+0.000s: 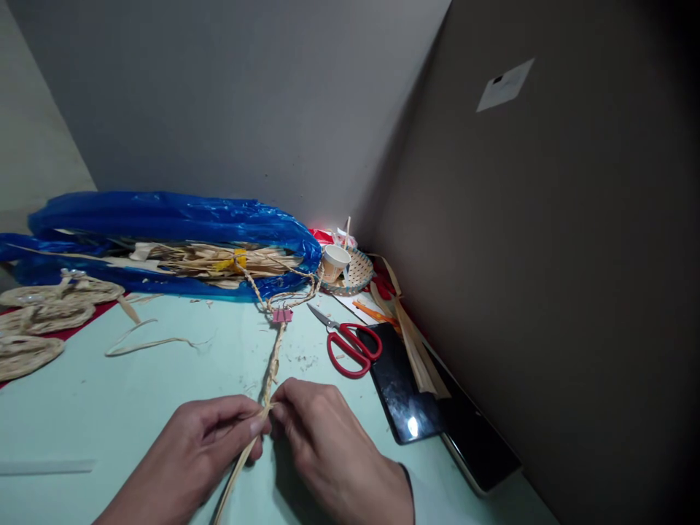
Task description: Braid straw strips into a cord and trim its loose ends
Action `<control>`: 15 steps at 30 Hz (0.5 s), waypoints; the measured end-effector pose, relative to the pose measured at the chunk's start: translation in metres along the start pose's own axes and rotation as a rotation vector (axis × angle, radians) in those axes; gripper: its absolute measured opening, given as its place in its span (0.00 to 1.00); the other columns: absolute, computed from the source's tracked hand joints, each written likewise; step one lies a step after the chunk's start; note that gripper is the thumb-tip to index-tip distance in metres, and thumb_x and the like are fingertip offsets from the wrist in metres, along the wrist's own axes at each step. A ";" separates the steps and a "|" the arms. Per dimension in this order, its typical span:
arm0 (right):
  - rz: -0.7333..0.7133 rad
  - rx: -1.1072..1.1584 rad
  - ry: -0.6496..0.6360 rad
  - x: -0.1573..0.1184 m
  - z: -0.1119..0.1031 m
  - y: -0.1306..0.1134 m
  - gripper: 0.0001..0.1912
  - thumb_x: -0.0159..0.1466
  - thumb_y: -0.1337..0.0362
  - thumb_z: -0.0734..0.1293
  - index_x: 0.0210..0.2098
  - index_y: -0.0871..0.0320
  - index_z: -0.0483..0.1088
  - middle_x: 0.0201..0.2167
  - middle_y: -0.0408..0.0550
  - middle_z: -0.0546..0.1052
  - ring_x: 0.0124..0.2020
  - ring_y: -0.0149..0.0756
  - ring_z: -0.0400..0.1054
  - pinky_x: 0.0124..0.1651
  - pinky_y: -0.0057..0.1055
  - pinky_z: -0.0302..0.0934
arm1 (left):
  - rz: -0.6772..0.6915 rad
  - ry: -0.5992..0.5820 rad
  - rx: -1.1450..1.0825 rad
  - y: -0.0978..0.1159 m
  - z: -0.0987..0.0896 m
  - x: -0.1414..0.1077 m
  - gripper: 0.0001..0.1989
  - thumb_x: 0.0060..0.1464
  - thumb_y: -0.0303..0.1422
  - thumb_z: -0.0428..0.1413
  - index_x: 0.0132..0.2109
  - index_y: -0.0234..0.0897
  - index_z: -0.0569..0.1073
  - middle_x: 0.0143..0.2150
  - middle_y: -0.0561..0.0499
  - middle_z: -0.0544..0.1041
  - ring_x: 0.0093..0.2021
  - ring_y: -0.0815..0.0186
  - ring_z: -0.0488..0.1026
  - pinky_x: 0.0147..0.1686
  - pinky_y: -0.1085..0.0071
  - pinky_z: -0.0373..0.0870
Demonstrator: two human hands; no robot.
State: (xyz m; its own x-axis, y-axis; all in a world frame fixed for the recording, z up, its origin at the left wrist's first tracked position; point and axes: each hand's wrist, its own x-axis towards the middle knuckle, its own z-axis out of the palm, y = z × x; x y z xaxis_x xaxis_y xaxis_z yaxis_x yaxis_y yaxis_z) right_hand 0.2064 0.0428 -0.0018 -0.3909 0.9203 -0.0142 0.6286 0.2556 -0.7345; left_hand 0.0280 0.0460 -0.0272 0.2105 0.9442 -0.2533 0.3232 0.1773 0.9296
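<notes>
Low in the frame, the left hand was bare and the right hand had a thin dark band by its wrist.

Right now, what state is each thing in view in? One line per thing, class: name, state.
Left hand, pinching loose strands
Right hand, pinching strands at the braid
Braid, plaited down to the hands, loose beyond
Pink clip, clamped on the braid
Scissors, unheld, blades together
Blue bag, open, dried strips showing
Paper cup, mouth up, in the woven basket
Black device by the scissors, screen dark
</notes>
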 end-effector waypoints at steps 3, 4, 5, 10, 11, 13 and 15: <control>-0.010 0.339 -0.040 0.007 0.003 0.008 0.11 0.69 0.65 0.62 0.32 0.59 0.72 0.29 0.45 0.76 0.32 0.33 0.67 0.37 0.27 0.58 | 0.029 0.019 0.076 -0.002 0.001 -0.004 0.16 0.52 0.47 0.58 0.26 0.41 0.76 0.26 0.54 0.75 0.31 0.60 0.70 0.32 0.69 0.64; 0.011 0.414 -0.043 0.010 0.005 0.010 0.10 0.67 0.64 0.64 0.30 0.60 0.72 0.27 0.44 0.74 0.30 0.32 0.66 0.35 0.26 0.57 | 0.040 0.028 0.114 -0.003 0.001 -0.005 0.16 0.53 0.48 0.57 0.26 0.42 0.75 0.26 0.54 0.75 0.30 0.60 0.70 0.32 0.69 0.64; 0.036 0.460 -0.036 0.011 0.007 0.012 0.10 0.66 0.64 0.65 0.29 0.60 0.71 0.25 0.42 0.72 0.29 0.30 0.64 0.32 0.25 0.55 | 0.053 0.039 0.154 -0.004 0.002 -0.007 0.16 0.53 0.48 0.56 0.26 0.42 0.75 0.26 0.53 0.76 0.30 0.59 0.71 0.32 0.68 0.64; 0.112 0.471 0.041 0.012 0.017 0.011 0.06 0.61 0.66 0.66 0.28 0.59 0.67 0.21 0.38 0.65 0.25 0.29 0.56 0.27 0.24 0.51 | 0.151 0.087 0.352 0.002 -0.001 -0.010 0.15 0.54 0.46 0.55 0.27 0.44 0.77 0.27 0.52 0.81 0.32 0.56 0.76 0.35 0.65 0.65; 0.117 0.473 0.051 0.011 0.017 0.010 0.06 0.60 0.66 0.66 0.28 0.58 0.66 0.21 0.38 0.64 0.25 0.28 0.55 0.27 0.24 0.50 | 0.168 0.094 0.378 0.005 -0.002 -0.010 0.15 0.54 0.45 0.55 0.27 0.44 0.77 0.27 0.52 0.81 0.32 0.56 0.76 0.36 0.65 0.65; 0.117 0.477 0.073 0.009 0.018 0.008 0.06 0.59 0.67 0.66 0.26 0.58 0.65 0.20 0.37 0.64 0.24 0.28 0.54 0.26 0.25 0.48 | 0.188 0.101 0.412 0.009 -0.004 -0.011 0.15 0.56 0.45 0.54 0.28 0.44 0.78 0.28 0.52 0.82 0.32 0.57 0.77 0.35 0.66 0.66; 0.116 0.493 0.090 0.008 0.018 0.007 0.07 0.59 0.68 0.67 0.25 0.58 0.65 0.20 0.37 0.64 0.24 0.29 0.55 0.27 0.26 0.47 | 0.204 0.112 0.424 0.009 -0.004 -0.013 0.15 0.58 0.45 0.54 0.29 0.45 0.77 0.29 0.53 0.82 0.32 0.59 0.77 0.34 0.67 0.68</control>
State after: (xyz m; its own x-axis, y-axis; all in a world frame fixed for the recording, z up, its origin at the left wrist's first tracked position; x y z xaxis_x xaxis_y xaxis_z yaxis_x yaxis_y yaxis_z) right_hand 0.1953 0.0469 -0.0195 -0.2644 0.9617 -0.0727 0.2639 -0.0003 -0.9646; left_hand 0.0245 0.0364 -0.0142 0.2158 0.9761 -0.0257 0.6384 -0.1211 0.7601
